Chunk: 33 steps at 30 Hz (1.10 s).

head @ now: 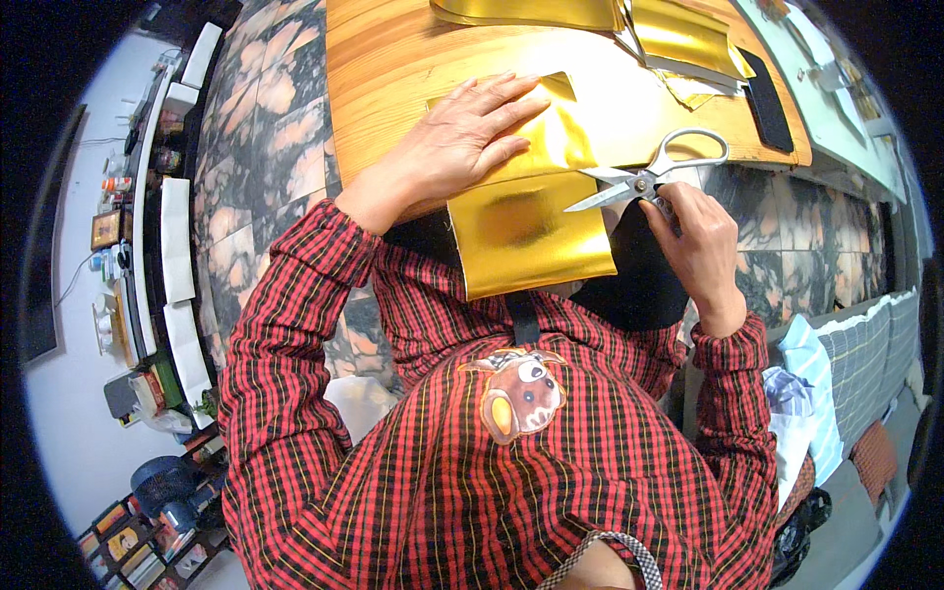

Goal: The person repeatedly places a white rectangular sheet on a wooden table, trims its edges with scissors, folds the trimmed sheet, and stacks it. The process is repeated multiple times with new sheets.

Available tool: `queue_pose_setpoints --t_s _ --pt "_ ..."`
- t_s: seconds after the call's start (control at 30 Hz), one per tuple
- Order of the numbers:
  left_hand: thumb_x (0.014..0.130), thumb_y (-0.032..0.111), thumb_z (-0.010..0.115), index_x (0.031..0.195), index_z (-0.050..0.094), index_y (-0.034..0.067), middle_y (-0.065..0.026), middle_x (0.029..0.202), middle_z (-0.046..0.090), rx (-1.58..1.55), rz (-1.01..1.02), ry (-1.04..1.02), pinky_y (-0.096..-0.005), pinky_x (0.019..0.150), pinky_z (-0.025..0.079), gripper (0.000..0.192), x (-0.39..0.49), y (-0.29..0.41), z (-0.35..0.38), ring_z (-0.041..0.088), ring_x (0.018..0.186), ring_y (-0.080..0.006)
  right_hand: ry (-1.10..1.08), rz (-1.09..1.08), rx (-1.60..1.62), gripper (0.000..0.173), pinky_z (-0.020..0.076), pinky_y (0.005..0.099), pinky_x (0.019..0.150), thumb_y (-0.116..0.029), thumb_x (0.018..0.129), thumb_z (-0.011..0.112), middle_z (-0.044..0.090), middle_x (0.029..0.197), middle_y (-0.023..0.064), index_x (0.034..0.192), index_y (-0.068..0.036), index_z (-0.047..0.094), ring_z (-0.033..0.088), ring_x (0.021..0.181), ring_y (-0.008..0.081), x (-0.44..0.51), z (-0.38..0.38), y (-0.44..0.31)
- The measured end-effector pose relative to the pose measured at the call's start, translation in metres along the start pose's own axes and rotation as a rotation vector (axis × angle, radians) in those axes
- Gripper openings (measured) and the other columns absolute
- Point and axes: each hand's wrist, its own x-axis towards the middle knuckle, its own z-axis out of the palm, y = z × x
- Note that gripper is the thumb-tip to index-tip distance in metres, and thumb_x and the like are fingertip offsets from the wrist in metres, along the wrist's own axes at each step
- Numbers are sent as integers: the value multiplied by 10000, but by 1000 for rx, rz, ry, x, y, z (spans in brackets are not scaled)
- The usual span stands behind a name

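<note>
A piece of shiny gold fabric (535, 243) lies partly on the wooden table (383, 66) and hangs over its front edge towards my lap. My left hand (472, 136) presses flat on the part on the tabletop, fingers a little apart. In my right hand (693, 236) is a pair of metal scissors (640, 184); my fingers close round one handle while the other handle loop stands free. The blades are spread, their tips pointing left over the right side of the gold fabric. Whether the blades touch it I cannot tell.
More gold material (682, 37) with pale backing lies at the table's back right, beside a dark phone-like object (768, 103). Another gold piece (531, 11) is at the back edge. A pale green surface (848, 96) adjoins on the right. Below is a patterned tiled floor (258, 147).
</note>
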Motion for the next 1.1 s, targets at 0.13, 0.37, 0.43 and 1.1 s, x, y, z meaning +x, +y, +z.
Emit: queue_pose_setpoints --t_s 0.13,0.37,0.43,1.1 --pt "1112 350 548 1615 507 196 -112 1695 442 -6 6 20 -519 1315 260 527 0 -3 4 368 1588 -324 19 -6 3 237 547 444 718 -222 936 801 694 863 129 1004 -76 627 697 809 335 10 8 -11" --pt "1122 348 529 1608 517 198 -108 1697 441 -23 0 24 -511 1321 251 509 3 -8 8 366 1588 -320 -30 36 1 233 548 442 696 -236 960 782 678 825 125 969 -79 609 694 779 329 11 14 -21" --pt "1124 345 525 1606 520 197 -107 1694 446 -20 -2 32 -507 1322 249 504 3 -7 9 368 1587 -322 -13 23 28 228 548 443 698 -231 958 782 678 824 124 970 -79 612 695 780 330 4 10 -23" --pt "1127 315 513 1594 533 169 -95 1679 471 -17 1 56 -490 1314 277 490 6 -11 17 390 1568 -320 -21 23 16 230 544 444 676 -234 949 794 674 818 122 1005 -80 632 685 748 333 11 17 -44"
